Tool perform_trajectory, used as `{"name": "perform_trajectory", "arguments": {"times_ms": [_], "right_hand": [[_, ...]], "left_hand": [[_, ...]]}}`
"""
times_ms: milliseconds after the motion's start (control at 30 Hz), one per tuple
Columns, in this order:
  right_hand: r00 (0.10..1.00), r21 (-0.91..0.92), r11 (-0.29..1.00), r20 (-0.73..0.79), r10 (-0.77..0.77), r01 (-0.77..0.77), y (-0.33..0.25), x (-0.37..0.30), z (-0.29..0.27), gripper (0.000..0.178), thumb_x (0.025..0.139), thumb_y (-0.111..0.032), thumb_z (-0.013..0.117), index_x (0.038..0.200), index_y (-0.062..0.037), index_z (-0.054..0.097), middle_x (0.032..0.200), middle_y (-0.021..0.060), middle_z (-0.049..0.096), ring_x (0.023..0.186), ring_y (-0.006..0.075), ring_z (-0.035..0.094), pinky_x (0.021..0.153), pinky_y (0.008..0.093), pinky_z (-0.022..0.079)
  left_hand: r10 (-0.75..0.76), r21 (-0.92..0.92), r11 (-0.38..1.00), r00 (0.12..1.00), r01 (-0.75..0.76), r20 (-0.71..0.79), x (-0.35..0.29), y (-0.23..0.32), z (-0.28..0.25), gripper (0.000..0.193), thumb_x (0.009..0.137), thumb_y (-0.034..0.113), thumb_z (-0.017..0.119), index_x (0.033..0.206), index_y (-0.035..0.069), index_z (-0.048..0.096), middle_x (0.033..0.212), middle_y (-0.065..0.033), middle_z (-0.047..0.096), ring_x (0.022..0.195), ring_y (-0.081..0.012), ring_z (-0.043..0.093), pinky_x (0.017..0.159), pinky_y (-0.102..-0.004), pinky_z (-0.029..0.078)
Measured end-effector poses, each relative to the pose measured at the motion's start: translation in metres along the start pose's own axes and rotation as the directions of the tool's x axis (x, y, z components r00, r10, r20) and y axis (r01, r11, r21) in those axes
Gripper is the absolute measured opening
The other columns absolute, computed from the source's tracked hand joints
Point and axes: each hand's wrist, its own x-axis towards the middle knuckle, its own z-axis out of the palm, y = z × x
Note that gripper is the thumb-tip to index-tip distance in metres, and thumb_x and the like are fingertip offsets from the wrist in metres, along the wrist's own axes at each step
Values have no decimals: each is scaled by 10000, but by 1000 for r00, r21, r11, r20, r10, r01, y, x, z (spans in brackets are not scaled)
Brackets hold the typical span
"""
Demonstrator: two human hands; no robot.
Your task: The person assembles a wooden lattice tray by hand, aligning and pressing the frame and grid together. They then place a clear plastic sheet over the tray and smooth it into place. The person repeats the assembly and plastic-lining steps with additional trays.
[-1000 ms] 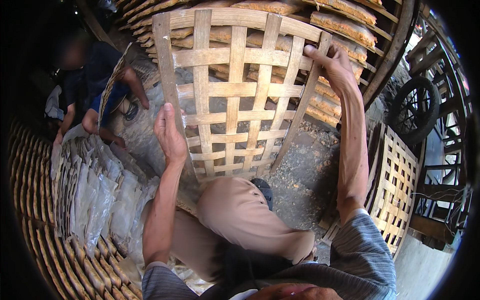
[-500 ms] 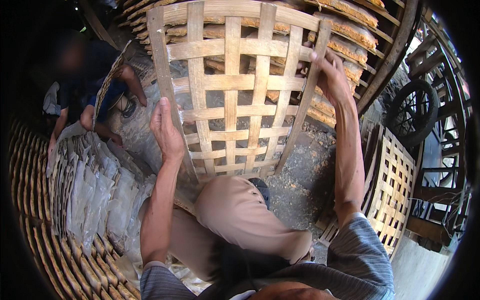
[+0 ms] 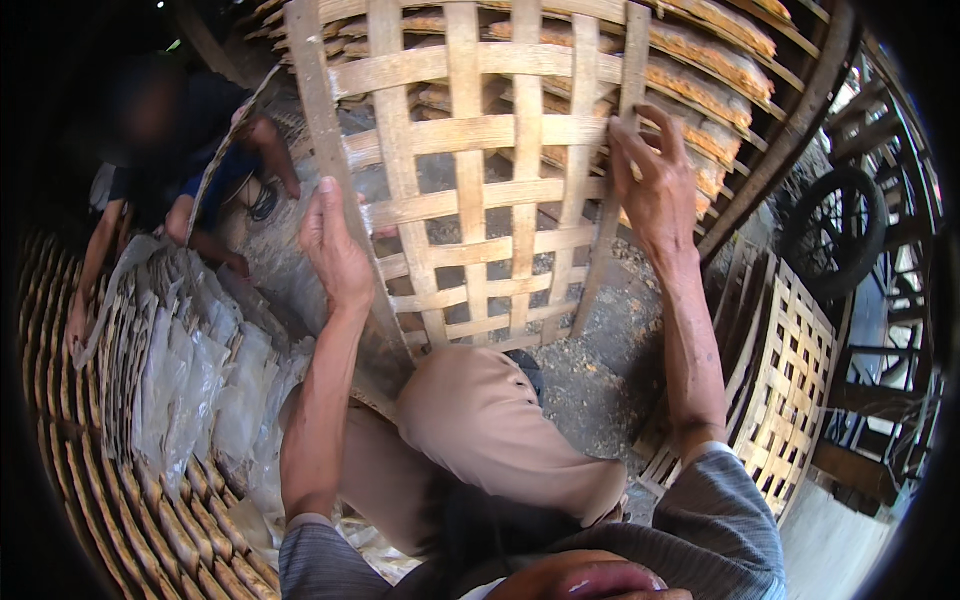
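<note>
A woven bamboo rack [image 3: 463, 130] with wooden side bars stands upright before me, its foot close by my bent knee [image 3: 470, 395]. Along its left bar my left hand [image 3: 340, 250] is closed, thumb pointing up and fingers behind the bar. My right hand [image 3: 655, 190] grips the opposite bar with bent fingers at about mid-height. Through the open weave the ground shows, along with part of the stack behind. The rack's top edge runs out of the picture.
Racks with orange-brown slabs [image 3: 700, 90] are stacked behind. At left lie grey plastic-covered sheets [image 3: 185, 350] and rows of slatted racks [image 3: 170, 540]. Another person [image 3: 235, 165] crouches far left. More woven racks [image 3: 790, 390] lean at right, near a wheel [image 3: 833, 230].
My right hand has slid down its side bar, and the rack sits slightly higher in the picture. The other person's arm at far left has shifted downward. My left hand keeps its hold.
</note>
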Motion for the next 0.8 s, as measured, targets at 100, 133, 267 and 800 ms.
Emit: {"name": "perform_trajectory", "arguments": {"times_ms": [100,133,267,800], "right_hand": [[992,-52,993,-63,-108,105,4,-3,-1,237,846,14,723,1062,-75,761,1171,108,647,813,238,723,560,341,598],[991,-71,991,-64,-117,112,-1,-5,-3,218,848,13,723,1043,-77,754,1153,90,646,808,232,717,552,334,584],[996,-140,988,-44,-79,72,-16,-2,-10,222,870,-2,707,1079,-66,666,1143,95,627,910,280,700,636,407,576],[818,750,383,360,448,-540,26,-5,3,679,958,-257,749,1496,11,434,1286,155,680,1142,216,695,877,405,650]], "left_hand": [[18,-18,1000,1000,-17,15,2,0,-2,440,1092,436,514,1077,21,659,911,-46,607,765,-120,643,561,-313,598],[21,-19,1000,1000,-21,13,0,1,-5,437,1092,430,515,1087,20,663,912,-45,608,765,-119,642,561,-309,597],[20,-37,999,1000,-20,8,-6,15,3,419,1108,389,499,986,26,670,860,-26,613,723,-94,612,528,-278,561],[-24,22,999,997,25,-71,5,2,-1,453,1082,469,520,1112,36,649,941,-50,570,837,-134,634,624,-337,639]]}}
